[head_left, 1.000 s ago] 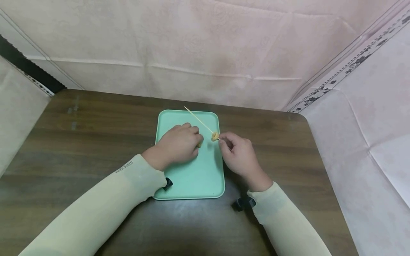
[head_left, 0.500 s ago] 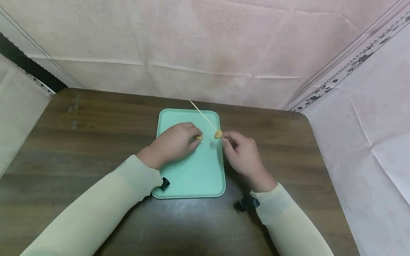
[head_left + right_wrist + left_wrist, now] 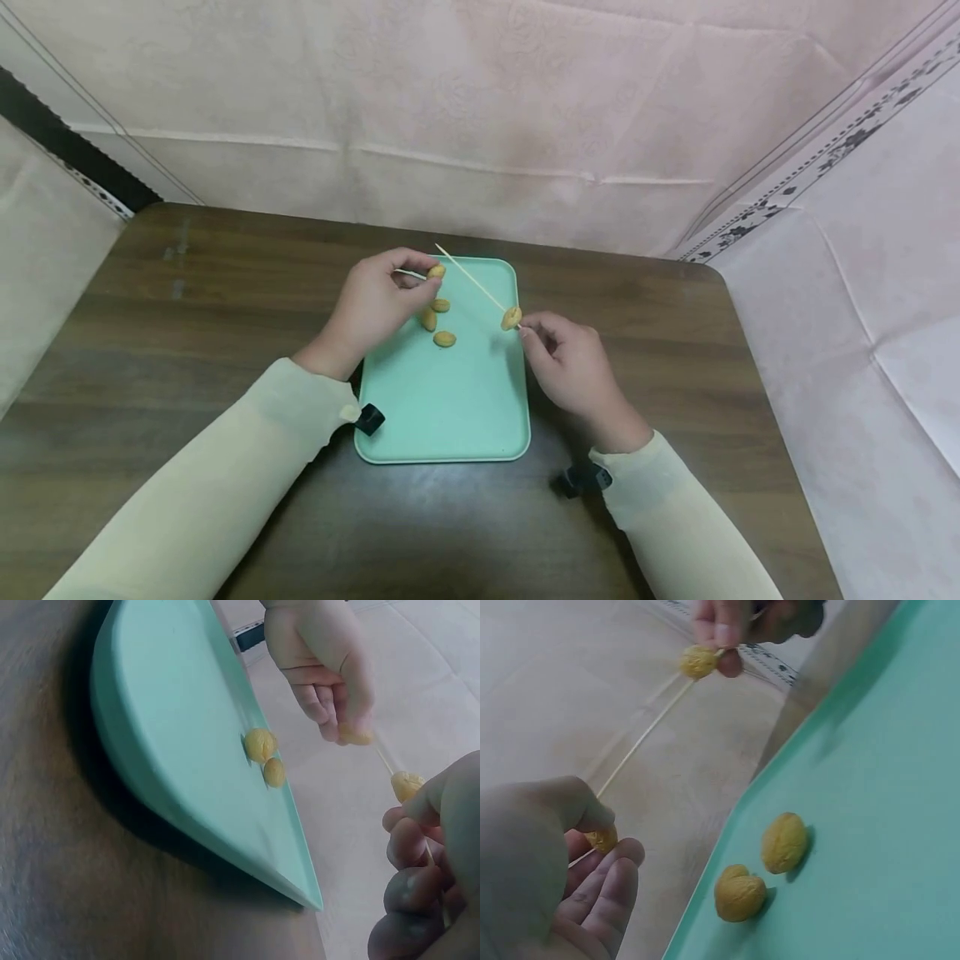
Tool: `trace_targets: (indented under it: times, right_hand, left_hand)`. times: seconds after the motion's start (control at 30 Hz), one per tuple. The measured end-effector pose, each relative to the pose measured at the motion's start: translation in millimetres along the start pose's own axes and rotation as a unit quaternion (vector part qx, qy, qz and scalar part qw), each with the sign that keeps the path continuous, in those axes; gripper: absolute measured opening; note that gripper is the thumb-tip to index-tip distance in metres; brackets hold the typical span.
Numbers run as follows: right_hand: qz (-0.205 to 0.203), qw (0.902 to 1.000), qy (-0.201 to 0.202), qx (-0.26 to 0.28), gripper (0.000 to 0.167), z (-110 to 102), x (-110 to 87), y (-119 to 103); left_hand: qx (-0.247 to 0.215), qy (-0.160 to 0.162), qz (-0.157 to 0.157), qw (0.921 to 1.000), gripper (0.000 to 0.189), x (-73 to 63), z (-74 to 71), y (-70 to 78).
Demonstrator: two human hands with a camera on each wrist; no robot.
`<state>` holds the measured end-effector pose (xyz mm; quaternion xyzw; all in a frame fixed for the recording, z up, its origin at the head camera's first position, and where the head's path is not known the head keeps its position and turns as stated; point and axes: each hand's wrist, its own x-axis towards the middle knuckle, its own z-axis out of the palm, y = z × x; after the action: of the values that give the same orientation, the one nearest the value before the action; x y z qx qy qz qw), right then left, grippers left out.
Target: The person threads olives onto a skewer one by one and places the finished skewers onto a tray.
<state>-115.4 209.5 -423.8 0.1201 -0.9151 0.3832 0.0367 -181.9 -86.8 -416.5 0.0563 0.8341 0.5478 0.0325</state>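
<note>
Two-handed hold over a green tray (image 3: 446, 421), as I view it from my remote station. The right hand (image 3: 566, 358) pinches a thin stick (image 3: 471, 277) near its lower end, thumb and forefinger narrow. A threaded yellow piece (image 3: 512, 318) sits just beyond these fingertips; I judge that this low grip leaves the remaining length free. The stick slants toward the left fingers. There the left hand (image 3: 371, 300) pinches a pinched yellow piece (image 3: 437, 272) at its fingertips, one side exposed, probably to keep it accessible to the stick; I cannot tell whether they touch. Three loose yellow pieces (image 3: 445, 339) lie below the left fingertips, conveniently near, I judge, for picking up.
</note>
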Motion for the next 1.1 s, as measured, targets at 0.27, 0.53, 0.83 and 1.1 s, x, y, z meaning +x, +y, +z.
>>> trace_targets:
  times: [0.27,0.53,0.83,1.1]
  right_hand:
    - [0.007,0.9998,-0.018,0.006,0.018,0,-3.5,-4]
    - [-0.026,0.9994,-0.020,0.005,0.016,-1,-6.1,-4]
    - [-0.051,0.9986,-0.015,-0.003,0.014,2,-5.8,-3]
    - [-0.057,0.9983,-0.014,-0.001,0.013,3,-5.8,-4]
  left_hand:
    - [-0.030,0.037,-0.035,0.9982,0.031,5.8,-15.2,-4.2]
    - [-0.028,0.054,-0.036,0.9975,0.034,6.5,-22.0,-9.3]
    - [-0.046,0.055,-0.062,0.9955,0.033,1.1,-24.4,-7.7]
    - [-0.044,0.056,-0.054,0.9960,0.035,-0.1,-22.5,-13.8]
